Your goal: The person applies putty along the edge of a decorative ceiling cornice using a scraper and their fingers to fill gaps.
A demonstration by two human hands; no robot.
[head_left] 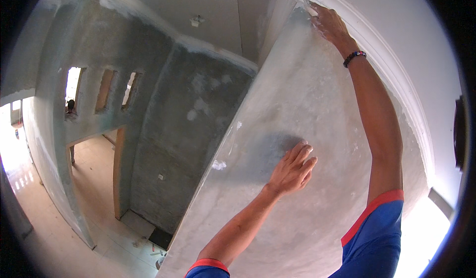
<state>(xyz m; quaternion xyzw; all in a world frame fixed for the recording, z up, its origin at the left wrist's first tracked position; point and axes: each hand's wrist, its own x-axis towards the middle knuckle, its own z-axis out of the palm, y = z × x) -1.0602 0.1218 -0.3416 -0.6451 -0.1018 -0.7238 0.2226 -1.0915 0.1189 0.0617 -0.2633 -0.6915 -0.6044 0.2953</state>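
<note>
Head view: my left hand [293, 169] flat, fingers spread on the plastered wall [297, 104]; right hand [328, 24] presses a small white tool [311, 9] near the cornice [391, 70].

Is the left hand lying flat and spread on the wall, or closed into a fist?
Flat and open: the left hand rests palm-down on the grey plastered wall, its fingers stretched out, close together.

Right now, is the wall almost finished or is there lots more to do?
Most of the grey wall already wears a smooth coat. In hand: the right hand works at the top edge under the white cornice, while the left hand presses flat on the wall. Left: white patches and blotchy spots show, so it looks part done.
</note>
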